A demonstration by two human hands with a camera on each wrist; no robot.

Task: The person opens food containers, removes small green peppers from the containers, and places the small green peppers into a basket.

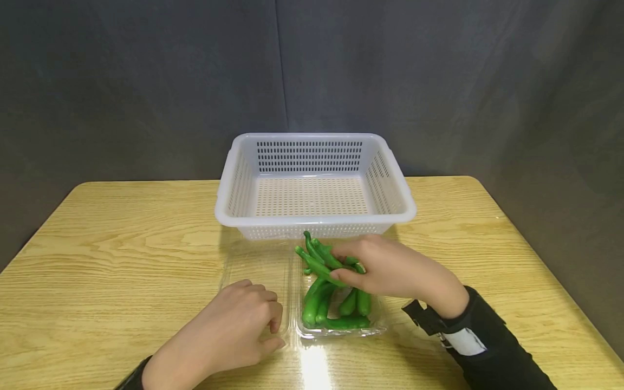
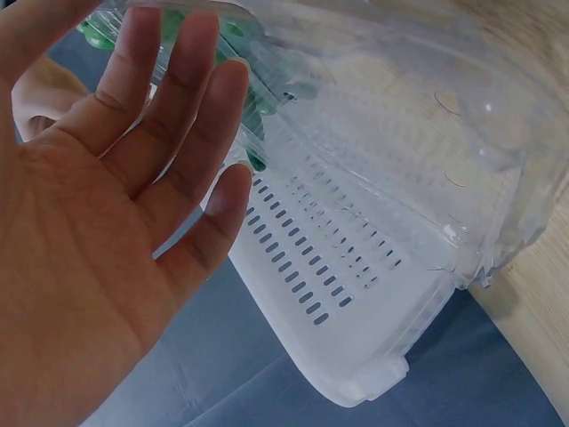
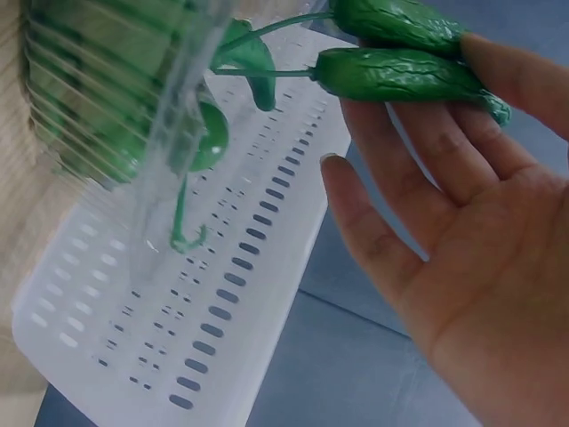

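My right hand (image 1: 385,268) pinches two wrinkled green peppers (image 3: 391,76) between thumb and fingers, their thin stems pointing away from the palm. It is over a clear plastic clamshell box (image 1: 298,329), where several more green peppers (image 1: 343,323) lie in the tray half. The box's clear lid (image 1: 258,260) is folded out flat to the left. Over that lid's near part is my left hand (image 1: 239,325), fingers loosely bent and holding nothing; in the left wrist view its fingertips (image 2: 233,80) overlap the clear plastic.
A white perforated plastic basket (image 1: 316,221) stands just behind the box, with nothing in it. Both stand on a light wood table (image 1: 122,254). Dark grey fabric (image 1: 146,92) hangs behind the table and along its right side.
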